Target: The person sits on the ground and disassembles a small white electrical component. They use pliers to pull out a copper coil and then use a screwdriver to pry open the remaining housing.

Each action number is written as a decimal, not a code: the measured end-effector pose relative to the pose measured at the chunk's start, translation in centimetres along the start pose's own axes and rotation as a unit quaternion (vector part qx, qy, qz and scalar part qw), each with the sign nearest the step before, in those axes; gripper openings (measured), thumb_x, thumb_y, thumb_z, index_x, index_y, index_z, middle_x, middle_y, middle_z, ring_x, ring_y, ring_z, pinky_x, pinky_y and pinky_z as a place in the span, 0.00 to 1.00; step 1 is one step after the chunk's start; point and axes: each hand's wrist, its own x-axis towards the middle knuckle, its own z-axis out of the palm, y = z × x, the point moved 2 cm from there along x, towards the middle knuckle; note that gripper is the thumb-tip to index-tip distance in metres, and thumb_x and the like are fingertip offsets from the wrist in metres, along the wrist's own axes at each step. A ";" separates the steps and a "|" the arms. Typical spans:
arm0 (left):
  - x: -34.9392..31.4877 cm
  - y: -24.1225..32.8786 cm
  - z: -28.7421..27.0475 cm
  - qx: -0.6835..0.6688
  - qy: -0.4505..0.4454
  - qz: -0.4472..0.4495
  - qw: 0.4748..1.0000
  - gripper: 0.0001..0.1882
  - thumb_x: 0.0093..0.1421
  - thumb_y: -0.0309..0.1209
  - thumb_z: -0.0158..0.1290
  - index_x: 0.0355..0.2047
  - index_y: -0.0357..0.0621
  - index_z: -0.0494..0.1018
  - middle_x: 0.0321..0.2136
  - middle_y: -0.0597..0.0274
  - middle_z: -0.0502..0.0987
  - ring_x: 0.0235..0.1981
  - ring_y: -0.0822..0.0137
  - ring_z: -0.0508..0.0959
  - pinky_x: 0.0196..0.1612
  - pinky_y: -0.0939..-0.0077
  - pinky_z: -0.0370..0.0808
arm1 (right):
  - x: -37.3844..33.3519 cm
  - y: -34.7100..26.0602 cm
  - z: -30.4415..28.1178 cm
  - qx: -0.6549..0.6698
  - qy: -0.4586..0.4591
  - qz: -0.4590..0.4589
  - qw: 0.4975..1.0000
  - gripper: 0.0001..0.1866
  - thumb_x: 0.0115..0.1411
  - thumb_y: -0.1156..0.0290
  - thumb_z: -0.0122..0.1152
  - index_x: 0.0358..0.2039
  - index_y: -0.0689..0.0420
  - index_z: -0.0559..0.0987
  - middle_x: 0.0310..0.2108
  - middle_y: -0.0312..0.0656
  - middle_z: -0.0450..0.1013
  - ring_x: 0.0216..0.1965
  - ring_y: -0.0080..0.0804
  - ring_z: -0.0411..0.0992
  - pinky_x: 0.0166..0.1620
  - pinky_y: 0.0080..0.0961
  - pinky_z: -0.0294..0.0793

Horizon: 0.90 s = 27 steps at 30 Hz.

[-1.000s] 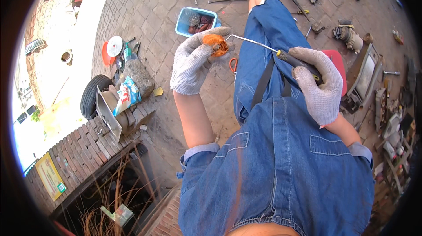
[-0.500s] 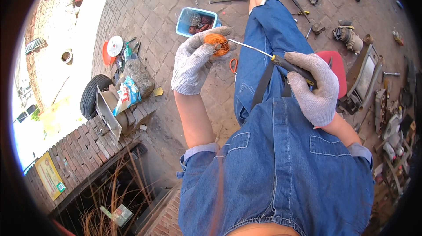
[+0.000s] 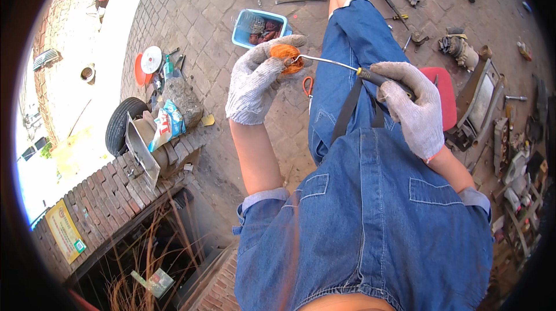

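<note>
My left hand (image 3: 253, 82), in a pale knitted work glove, pinches an orange, copper-coloured bundle of wire (image 3: 288, 56) between thumb and fingers. Within my right hand (image 3: 412, 105), gloved alike, is the dark handle of a bent-shaft hook tool (image 3: 333, 63). Its fingers wrap the handle, whose yellow collar shows by the fingertips. From there the thin metal shaft runs left, and its crooked tip meets the wire bundle; how far it goes in, I cannot tell. Both hands are held up over my denim-clad lap.
Beyond my left hand stands a light-blue basin (image 3: 259, 13) of dark reddish and grey scraps. Orange-handled scissors (image 3: 308, 86) lie near my thigh. A red seat (image 3: 443, 96) is at the right, near metal parts (image 3: 460, 50). A tyre (image 3: 123, 125) rests on the brick ledge at left.
My right hand has shifted slightly left and up, turning the hook tool's handle. The tool's tip has moved further over the wire bundle. My left hand has hardly moved.
</note>
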 end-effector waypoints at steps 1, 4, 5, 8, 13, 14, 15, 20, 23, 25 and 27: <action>0.0 0.0 0.0 -0.002 0.000 -0.001 1.000 0.29 0.55 0.34 0.60 0.51 0.23 0.69 0.50 0.43 0.74 0.48 0.57 0.78 0.51 0.58 0.78 | 0.1 0.1 0.0 0.013 -0.004 0.010 1.000 0.13 0.61 0.74 0.56 0.46 0.61 0.78 0.32 0.34 0.74 0.30 0.13 0.68 0.34 0.13 0.67; 0.0 0.0 0.0 -0.005 -0.001 -0.003 1.000 0.28 0.55 0.33 0.60 0.51 0.23 0.69 0.50 0.43 0.74 0.48 0.57 0.78 0.51 0.58 0.78 | 0.3 0.4 -0.1 0.052 -0.017 0.031 0.998 0.13 0.62 0.72 0.55 0.46 0.61 0.78 0.29 0.32 0.73 0.24 0.11 0.64 0.27 0.10 0.62; -0.1 0.1 -0.1 -0.006 -0.001 -0.003 1.000 0.28 0.55 0.33 0.60 0.51 0.23 0.69 0.50 0.43 0.74 0.48 0.57 0.78 0.51 0.59 0.78 | 0.3 0.6 -0.2 0.064 -0.021 0.034 0.997 0.13 0.62 0.72 0.54 0.47 0.61 0.78 0.28 0.32 0.73 0.22 0.10 0.62 0.25 0.10 0.61; 0.0 -0.1 -0.3 -0.015 -0.006 -0.004 1.000 0.28 0.55 0.33 0.59 0.51 0.23 0.69 0.49 0.43 0.74 0.46 0.57 0.79 0.50 0.59 0.79 | 0.5 0.8 -0.1 0.083 -0.024 0.046 0.995 0.14 0.63 0.71 0.53 0.47 0.62 0.78 0.27 0.32 0.72 0.19 0.09 0.60 0.22 0.10 0.57; 0.1 0.0 -0.4 -0.020 -0.019 -0.011 1.000 0.26 0.56 0.33 0.59 0.49 0.24 0.71 0.48 0.43 0.75 0.41 0.58 0.81 0.43 0.64 0.82 | 0.9 1.0 -0.2 0.117 -0.040 0.069 0.990 0.15 0.63 0.70 0.52 0.47 0.64 0.76 0.26 0.33 0.70 0.17 0.09 0.57 0.19 0.09 0.54; 0.1 0.0 -0.4 -0.015 -0.017 -0.012 1.000 0.25 0.56 0.33 0.60 0.49 0.25 0.71 0.47 0.44 0.76 0.41 0.59 0.81 0.42 0.65 0.83 | 1.1 1.2 -0.3 0.129 -0.049 0.078 0.987 0.16 0.63 0.70 0.52 0.47 0.64 0.76 0.26 0.33 0.69 0.17 0.09 0.56 0.19 0.09 0.52; 0.1 -0.1 -0.4 -0.012 -0.022 -0.007 1.000 0.25 0.56 0.33 0.60 0.48 0.25 0.71 0.47 0.44 0.76 0.41 0.59 0.81 0.41 0.66 0.83 | 1.2 1.4 -0.4 0.140 -0.057 0.087 0.985 0.16 0.63 0.69 0.51 0.48 0.65 0.75 0.26 0.34 0.69 0.17 0.09 0.54 0.19 0.08 0.50; 0.1 -0.3 -0.6 -0.006 -0.037 -0.028 0.999 0.26 0.55 0.34 0.61 0.49 0.26 0.71 0.48 0.44 0.75 0.42 0.60 0.81 0.40 0.66 0.83 | 1.3 1.8 -0.7 0.147 -0.068 0.088 0.983 0.17 0.62 0.68 0.52 0.47 0.65 0.75 0.24 0.33 0.68 0.16 0.08 0.53 0.18 0.08 0.49; 0.1 -0.5 -0.6 -0.010 -0.039 -0.017 0.999 0.28 0.55 0.35 0.61 0.51 0.26 0.70 0.49 0.44 0.75 0.44 0.59 0.80 0.41 0.65 0.83 | 1.2 1.9 -1.0 0.142 -0.062 0.083 0.984 0.17 0.61 0.68 0.51 0.46 0.65 0.76 0.23 0.33 0.67 0.16 0.08 0.53 0.17 0.09 0.49; 0.0 -0.4 -0.4 -0.015 -0.036 -0.009 0.999 0.29 0.56 0.34 0.61 0.52 0.25 0.69 0.49 0.45 0.75 0.45 0.59 0.80 0.41 0.66 0.83 | 1.2 1.9 -1.2 0.140 -0.060 0.080 0.985 0.17 0.61 0.68 0.52 0.45 0.65 0.76 0.23 0.33 0.67 0.16 0.09 0.53 0.17 0.09 0.48; 0.1 -0.4 -0.1 -0.015 -0.025 -0.005 1.000 0.29 0.57 0.33 0.60 0.53 0.25 0.68 0.49 0.45 0.75 0.45 0.58 0.80 0.42 0.66 0.83 | 1.1 1.8 -1.4 0.135 -0.060 0.078 0.986 0.17 0.60 0.67 0.53 0.44 0.66 0.77 0.23 0.33 0.67 0.16 0.09 0.53 0.17 0.09 0.48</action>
